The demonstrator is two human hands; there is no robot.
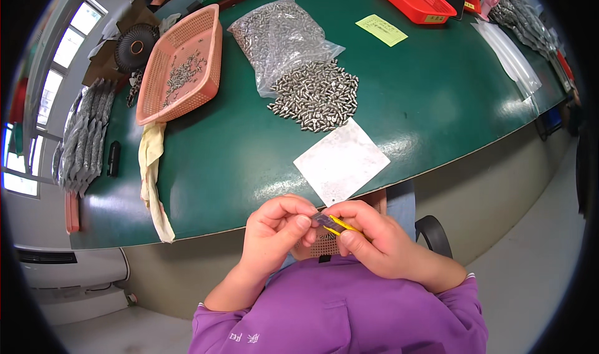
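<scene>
Fingers (304, 222) of the left hand (268, 235) are pinching together on one end of a small dark piece (321, 218), with hardly any gap between thumb and forefinger. The right hand (377, 240) is gripping a yellow-edged hand tool (342, 224) between thumb and curled forefinger; its exact kind is too small to tell. Tool and piece are meeting in the narrow space between the hands, just off the near edge of the green bench (437, 111), above the person's lap. A mesh basket (324, 248) is showing below, between the wrists.

A white sheet (343, 160) is lying askew, its nearest corner reaching the bench edge just beyond the hands, its far corner meeting a heap of small metal fittings (318, 98). These are spilling from a clear plastic bag (274, 29). Leftward, a pale cloth (151, 179) is running from a peach plastic basket (213, 54) to the near edge. Rightward, broad green surface is stretching toward some clear plastic sleeves (511, 58), giving the right arm more room.
</scene>
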